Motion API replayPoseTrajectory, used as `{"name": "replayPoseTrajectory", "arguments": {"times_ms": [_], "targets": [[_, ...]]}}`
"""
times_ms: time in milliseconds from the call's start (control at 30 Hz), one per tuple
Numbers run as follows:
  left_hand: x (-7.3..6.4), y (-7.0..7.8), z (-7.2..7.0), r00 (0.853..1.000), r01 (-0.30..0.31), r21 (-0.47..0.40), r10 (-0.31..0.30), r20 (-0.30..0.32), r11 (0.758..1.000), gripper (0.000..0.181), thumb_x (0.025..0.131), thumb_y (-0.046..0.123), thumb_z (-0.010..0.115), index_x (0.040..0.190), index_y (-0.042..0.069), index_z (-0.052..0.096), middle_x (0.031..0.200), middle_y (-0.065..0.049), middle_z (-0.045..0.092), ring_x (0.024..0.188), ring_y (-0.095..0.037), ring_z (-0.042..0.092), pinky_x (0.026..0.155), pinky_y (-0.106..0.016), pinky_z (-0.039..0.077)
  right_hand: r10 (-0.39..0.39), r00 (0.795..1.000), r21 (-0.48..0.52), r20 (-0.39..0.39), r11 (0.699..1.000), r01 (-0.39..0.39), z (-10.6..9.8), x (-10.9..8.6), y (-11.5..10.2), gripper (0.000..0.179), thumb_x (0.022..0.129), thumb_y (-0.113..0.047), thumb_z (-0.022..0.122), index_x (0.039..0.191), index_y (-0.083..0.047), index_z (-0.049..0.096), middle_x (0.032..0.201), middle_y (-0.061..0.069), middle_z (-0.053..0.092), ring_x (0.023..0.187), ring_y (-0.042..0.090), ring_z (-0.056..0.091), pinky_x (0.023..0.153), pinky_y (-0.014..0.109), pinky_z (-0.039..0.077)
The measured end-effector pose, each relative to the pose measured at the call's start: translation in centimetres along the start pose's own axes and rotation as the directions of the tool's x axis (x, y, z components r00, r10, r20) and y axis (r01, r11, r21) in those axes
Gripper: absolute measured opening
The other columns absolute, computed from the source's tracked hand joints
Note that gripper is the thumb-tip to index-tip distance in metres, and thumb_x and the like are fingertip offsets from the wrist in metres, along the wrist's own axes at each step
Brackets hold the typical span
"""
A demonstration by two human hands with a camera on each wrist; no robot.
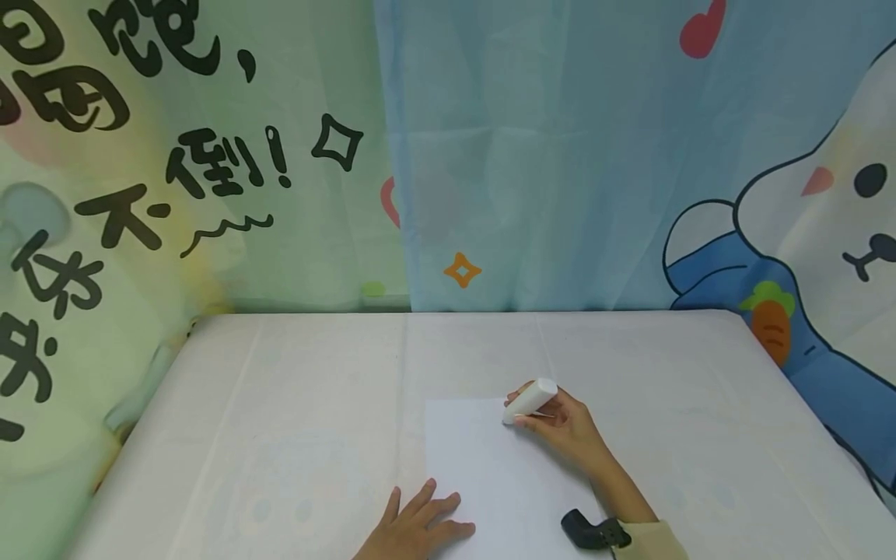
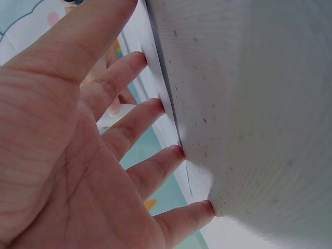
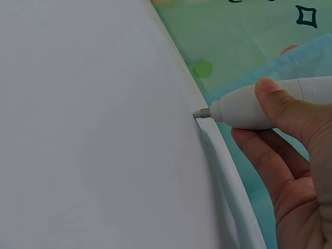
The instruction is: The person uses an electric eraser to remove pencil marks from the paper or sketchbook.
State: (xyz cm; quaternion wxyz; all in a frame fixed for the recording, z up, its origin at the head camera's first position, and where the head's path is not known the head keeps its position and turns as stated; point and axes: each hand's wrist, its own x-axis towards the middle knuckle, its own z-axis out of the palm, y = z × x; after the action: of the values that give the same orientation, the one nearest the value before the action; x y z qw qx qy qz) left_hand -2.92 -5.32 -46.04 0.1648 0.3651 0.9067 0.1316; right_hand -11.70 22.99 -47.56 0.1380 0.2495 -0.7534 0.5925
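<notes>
The landmark is the white sheet [image 1: 483, 470], lying flat on the white-covered table [image 1: 301, 420]. The right hand [image 1: 563, 424] grips a thick white pen-like tool [image 1: 533, 398] between thumb and fingers; the tool slants over the far part of the sheet, its narrow tip at the surface in the right wrist view. The left hand [image 1: 414, 527] lies at the sheet's left edge, fingers straight and spread, the thumb over the paper.

Table surface extends left, right and beyond the sheet, with the widest stretch at left. Past the sheet's far edge, the table ends at a printed curtain [image 1: 532, 155].

The sheet's near end is cut off by the frame. Its right edge is faint, partly covered by the right forearm, near a black wrist device [image 1: 591, 532] and pale sleeve [image 1: 651, 540]. The left wrist falls outside the head view. Markings on the tool are illegible.
</notes>
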Motion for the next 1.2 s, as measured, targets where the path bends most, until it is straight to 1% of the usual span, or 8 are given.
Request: {"name": "replayPoseTrajectory", "arguments": {"times_ms": [300, 567, 733, 1000, 1200], "targets": [[0.23, -0.06, 0.12, 1.0, 0.013, 0.002, -0.013, 0.012, 1.0, 0.056, 0.086, 0.067, 0.055, 0.135, 0.04, 0.053, 0.151, 0.011, 0.042, 0.144, -0.027, 0.033, 0.101, -0.066, 0.035, -0.005, 1.0, -0.022, 0.0, 1.0, 0.005, 0.19, -0.01, 0.07, 0.041, 0.074, 0.019, 0.072, 0.112, 0.01, 0.058, 0.103, 0.016, 0.07, 0.099, 0.0, 0.066, 0.081, 0.018, 0.053], [-0.03, -0.1, 0.09, 1.0, -0.016, -0.009, 0.016, -0.018, 1.0, 0.056, 0.086, 0.066, 0.055, 0.135, 0.038, 0.054, 0.151, 0.008, 0.043, 0.143, -0.029, 0.034, 0.1, -0.067, 0.035, -0.039, 0.999, 0.003, 0.012, 0.999, 0.039, 0.38, 0.08, 0.11, 0.042, 0.073, 0.021, 0.071, 0.112, 0.011, 0.057, 0.102, 0.022, 0.068, 0.099, 0.002, 0.066, 0.081, 0.019, 0.053], [-0.03, -0.11, 0.03, 1.0, -0.021, -0.007, 0.021, -0.023, 1.0, 0.056, 0.087, 0.066, 0.055, 0.135, 0.038, 0.054, 0.151, 0.007, 0.043, 0.142, -0.029, 0.034, 0.099, -0.067, 0.035, -0.025, 1.0, 0.006, 0.016, 1.0, 0.025, 0.49, 0.13, 0.11, 0.042, 0.074, 0.02, 0.071, 0.113, 0.011, 0.057, 0.103, 0.022, 0.068, 0.099, 0.002, 0.066, 0.081, 0.018, 0.053], [0.06, -0.05, 0.06, 1.0, -0.004, -0.003, 0.004, -0.004, 1.0, 0.056, 0.086, 0.066, 0.055, 0.135, 0.039, 0.054, 0.151, 0.009, 0.042, 0.143, -0.028, 0.034, 0.1, -0.067, 0.035, -0.039, 0.999, 0.022, 0.024, 0.999, 0.039, 0.61, 0.31, 0.3, 0.042, 0.074, 0.021, 0.07, 0.113, 0.011, 0.057, 0.103, 0.021, 0.068, 0.1, 0.002, 0.066, 0.081, 0.019, 0.053], [0.09, -0.04, 0.11, 1.0, -0.004, 0.006, 0.004, -0.007, 1.0, 0.055, 0.086, 0.066, 0.055, 0.135, 0.04, 0.054, 0.151, 0.009, 0.043, 0.143, -0.027, 0.034, 0.1, -0.066, 0.036, -0.014, 1.0, 0.003, 0.022, 1.0, 0.014, 0.7, 0.25, 0.35, 0.041, 0.075, 0.02, 0.071, 0.113, 0.01, 0.057, 0.102, 0.023, 0.067, 0.099, 0.001, 0.066, 0.08, 0.019, 0.053]]}}
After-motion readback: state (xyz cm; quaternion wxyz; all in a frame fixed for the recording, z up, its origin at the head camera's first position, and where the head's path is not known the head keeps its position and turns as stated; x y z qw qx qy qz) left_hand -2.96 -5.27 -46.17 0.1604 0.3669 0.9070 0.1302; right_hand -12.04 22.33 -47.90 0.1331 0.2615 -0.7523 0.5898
